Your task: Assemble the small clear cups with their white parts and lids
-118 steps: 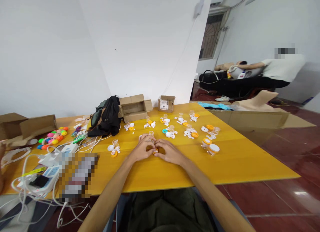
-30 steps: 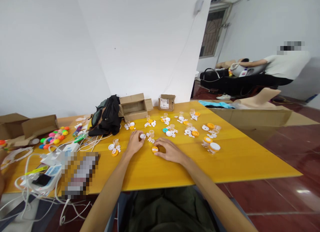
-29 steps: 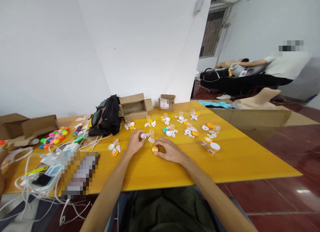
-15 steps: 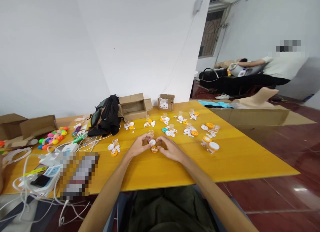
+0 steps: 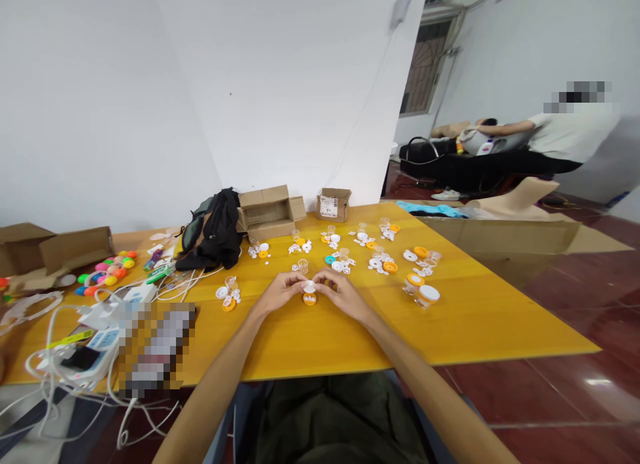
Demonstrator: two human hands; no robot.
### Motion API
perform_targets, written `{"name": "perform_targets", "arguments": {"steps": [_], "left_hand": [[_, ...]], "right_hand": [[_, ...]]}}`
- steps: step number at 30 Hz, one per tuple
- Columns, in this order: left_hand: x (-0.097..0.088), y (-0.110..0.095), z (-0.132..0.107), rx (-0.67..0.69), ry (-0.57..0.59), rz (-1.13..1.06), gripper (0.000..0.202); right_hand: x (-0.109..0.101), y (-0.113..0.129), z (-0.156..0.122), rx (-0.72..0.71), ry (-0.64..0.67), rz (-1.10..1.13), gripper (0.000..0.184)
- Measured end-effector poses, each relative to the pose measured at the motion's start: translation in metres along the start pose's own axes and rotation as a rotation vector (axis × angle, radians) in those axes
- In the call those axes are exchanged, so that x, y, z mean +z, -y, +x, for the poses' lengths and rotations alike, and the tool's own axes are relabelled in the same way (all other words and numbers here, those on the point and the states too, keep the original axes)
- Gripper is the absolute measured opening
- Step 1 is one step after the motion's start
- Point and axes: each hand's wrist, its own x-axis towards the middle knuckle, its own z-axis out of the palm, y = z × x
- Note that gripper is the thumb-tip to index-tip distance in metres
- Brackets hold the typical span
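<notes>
A small round white plastic piece (image 5: 310, 287) is pinched between my two hands over the table. My left hand (image 5: 281, 292) closes its fingertips on the piece's left edge. On the opposite edge, my right hand (image 5: 341, 293) grips it the same way. Just below lies an orange ring-shaped lid (image 5: 310, 300) with small white bits inside. Behind my left fingers stands a clear plastic cup (image 5: 303, 267), with a small white perforated part (image 5: 295, 268) beside it.
Clusters of clear cups, white discs and orange rings dot the yellow table (image 5: 350, 347). Two capped jars, one a white-topped jar (image 5: 429, 295), stand right. A black bag (image 5: 220, 231) and cardboard box (image 5: 270, 214) sit behind. Power strips (image 5: 107, 344) and cables lie left. A person (image 5: 570, 131) sits far right.
My right hand has moved left and now grips the white piece together with my left hand. The piece has shifted slightly right and tilted. The perforated part beside the cup has come into view.
</notes>
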Motion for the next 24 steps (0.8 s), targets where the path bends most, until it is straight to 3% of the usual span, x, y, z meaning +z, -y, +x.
{"name": "perform_targets", "arguments": {"steps": [12,20,24], "left_hand": [[0.001,0.004,0.001,0.016,-0.022,0.069,0.034],[-0.004,-0.006,-0.003,0.036,-0.025,0.153,0.029],[-0.006,-0.004,-0.006,0.01,0.013,0.19,0.038]], "right_hand": [[-0.002,-0.005,0.001,0.078,0.025,0.079,0.027],[-0.001,-0.01,0.001,0.118,0.05,0.205,0.033],[-0.001,-0.014,0.001,0.167,0.045,0.257,0.036]]}}
